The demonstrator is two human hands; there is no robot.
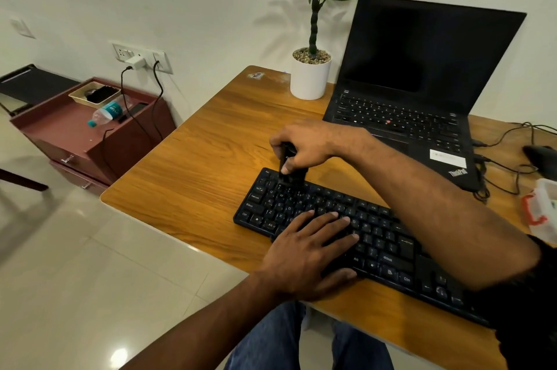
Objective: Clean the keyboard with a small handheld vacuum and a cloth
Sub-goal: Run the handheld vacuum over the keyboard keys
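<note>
A black keyboard (382, 237) lies slanted on the wooden table (211, 140) near its front edge. My right hand (304, 146) grips a small black handheld vacuum (288, 170) upright, its lower end on the top-left keys. My left hand (310, 252) rests flat on the middle keys, fingers straight and spread, thumb at the keyboard's front edge. No cloth is in view.
An open black laptop (416, 89) stands behind the keyboard, a potted plant (310, 71) to its left. Cables (506, 158), a dark object and a white container (542, 206) sit at the right edge. A maroon side cabinet (90, 131) with a bottle stands left.
</note>
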